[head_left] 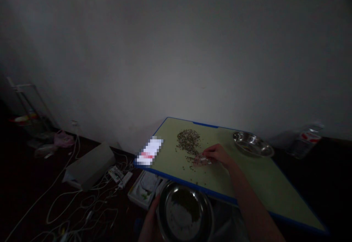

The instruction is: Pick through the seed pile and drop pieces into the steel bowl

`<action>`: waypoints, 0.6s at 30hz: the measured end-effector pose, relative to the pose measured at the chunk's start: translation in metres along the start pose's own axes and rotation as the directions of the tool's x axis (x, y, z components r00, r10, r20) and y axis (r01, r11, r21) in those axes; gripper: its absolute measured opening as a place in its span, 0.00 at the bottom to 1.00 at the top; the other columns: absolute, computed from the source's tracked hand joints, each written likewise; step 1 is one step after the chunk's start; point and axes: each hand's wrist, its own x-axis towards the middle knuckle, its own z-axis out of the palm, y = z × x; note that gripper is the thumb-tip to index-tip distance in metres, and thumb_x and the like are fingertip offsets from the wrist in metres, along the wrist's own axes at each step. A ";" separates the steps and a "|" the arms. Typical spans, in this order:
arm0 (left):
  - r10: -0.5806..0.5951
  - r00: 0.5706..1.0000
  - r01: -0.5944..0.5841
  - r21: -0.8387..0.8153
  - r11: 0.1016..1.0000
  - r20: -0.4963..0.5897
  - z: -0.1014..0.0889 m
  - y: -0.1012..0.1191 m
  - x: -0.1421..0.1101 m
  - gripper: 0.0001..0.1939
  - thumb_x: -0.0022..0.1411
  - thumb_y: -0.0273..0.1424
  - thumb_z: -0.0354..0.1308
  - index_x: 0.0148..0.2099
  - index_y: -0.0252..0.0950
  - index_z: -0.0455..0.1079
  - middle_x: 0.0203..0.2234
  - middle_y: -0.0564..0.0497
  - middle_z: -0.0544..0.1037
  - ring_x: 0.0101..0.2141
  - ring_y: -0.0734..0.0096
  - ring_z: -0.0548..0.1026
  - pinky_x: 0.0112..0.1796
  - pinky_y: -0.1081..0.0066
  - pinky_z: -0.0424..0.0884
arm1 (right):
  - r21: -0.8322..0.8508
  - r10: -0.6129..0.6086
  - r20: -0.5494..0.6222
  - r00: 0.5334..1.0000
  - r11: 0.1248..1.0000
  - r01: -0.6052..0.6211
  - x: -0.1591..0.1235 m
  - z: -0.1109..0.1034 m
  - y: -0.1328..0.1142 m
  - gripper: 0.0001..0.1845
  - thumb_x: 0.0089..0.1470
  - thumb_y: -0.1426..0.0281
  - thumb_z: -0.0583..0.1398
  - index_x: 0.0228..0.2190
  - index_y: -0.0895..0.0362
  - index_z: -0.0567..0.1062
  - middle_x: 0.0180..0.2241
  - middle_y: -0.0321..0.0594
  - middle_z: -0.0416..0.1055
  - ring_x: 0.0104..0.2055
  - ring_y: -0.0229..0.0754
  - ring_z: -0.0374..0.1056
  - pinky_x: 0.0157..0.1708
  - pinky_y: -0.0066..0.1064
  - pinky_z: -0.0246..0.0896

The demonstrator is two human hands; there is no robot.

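My left hand (151, 220) grips the left rim of a shiny metal bowl (184, 212), held below the near edge of the table. Small dark grains lie along the inside of this bowl. Over the pale green tabletop (220, 181), my right hand (217, 154) is closed on a crinkled piece of clear plastic (202, 160); its exact kind cannot be made out. That plastic touches the near side of a spread of small brown grains (188, 140). A few loose grains are scattered between the pile and the table's blue edge.
A second metal bowl (253, 145) stands at the table's back right. On the left corner lies a blurred-out white rectangle (150, 151). Floor items include a long box (89, 167), a power strip (125, 180), tangled cables and a white tray (140, 194). A large plastic bottle (305, 141) stands at right.
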 end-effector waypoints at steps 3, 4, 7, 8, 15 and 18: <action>-0.022 1.000 0.022 -0.017 1.000 0.001 0.005 0.001 0.000 0.31 0.57 0.52 0.46 0.51 0.37 0.72 0.52 0.42 0.75 0.63 0.49 0.52 0.61 0.51 0.40 | 0.008 0.010 -0.016 1.000 1.000 -0.010 0.000 -0.001 0.001 0.14 0.35 0.60 0.62 0.15 0.59 0.77 0.13 0.38 0.67 0.17 0.35 0.58 0.19 0.27 0.49; -0.019 1.000 0.019 -0.022 1.000 -0.001 0.007 0.002 0.000 0.31 0.57 0.52 0.46 0.51 0.37 0.72 0.52 0.43 0.75 0.63 0.49 0.52 0.61 0.51 0.40 | 0.017 0.018 -0.012 1.000 1.000 -0.018 -0.001 -0.001 0.001 0.13 0.35 0.61 0.62 0.15 0.59 0.78 0.13 0.38 0.67 0.17 0.35 0.58 0.18 0.27 0.50; -0.001 1.000 0.001 -0.034 0.999 -0.012 0.010 0.003 0.000 0.30 0.56 0.51 0.47 0.51 0.38 0.72 0.52 0.43 0.75 0.63 0.50 0.51 0.61 0.52 0.39 | 0.048 0.045 0.005 0.999 0.998 -0.045 -0.003 -0.002 0.000 0.12 0.34 0.63 0.63 0.16 0.60 0.78 0.12 0.38 0.66 0.16 0.35 0.57 0.18 0.27 0.49; -0.001 1.000 0.001 -0.036 0.999 -0.014 0.011 0.004 -0.001 0.29 0.56 0.51 0.48 0.50 0.38 0.73 0.52 0.43 0.75 0.63 0.50 0.52 0.61 0.52 0.39 | 0.056 0.053 0.008 0.999 0.997 -0.054 -0.003 -0.002 0.000 0.12 0.34 0.63 0.63 0.16 0.60 0.78 0.12 0.37 0.66 0.16 0.34 0.57 0.18 0.27 0.49; -0.005 0.999 0.001 -0.063 0.998 -0.052 0.009 0.002 -0.001 0.28 0.57 0.51 0.48 0.48 0.37 0.75 0.50 0.42 0.77 0.63 0.50 0.53 0.62 0.52 0.39 | 0.009 0.058 -0.026 0.998 0.998 -0.058 0.000 -0.002 0.002 0.11 0.33 0.64 0.62 0.16 0.60 0.78 0.11 0.36 0.65 0.15 0.34 0.56 0.17 0.27 0.48; 0.010 1.000 -0.011 -0.040 0.999 -0.024 0.008 0.001 -0.001 0.28 0.57 0.49 0.48 0.50 0.37 0.73 0.51 0.41 0.75 0.62 0.48 0.54 0.61 0.50 0.38 | 0.013 0.028 -0.075 0.997 1.000 -0.027 -0.001 -0.004 0.000 0.12 0.34 0.63 0.62 0.17 0.60 0.79 0.12 0.37 0.67 0.17 0.35 0.57 0.18 0.27 0.49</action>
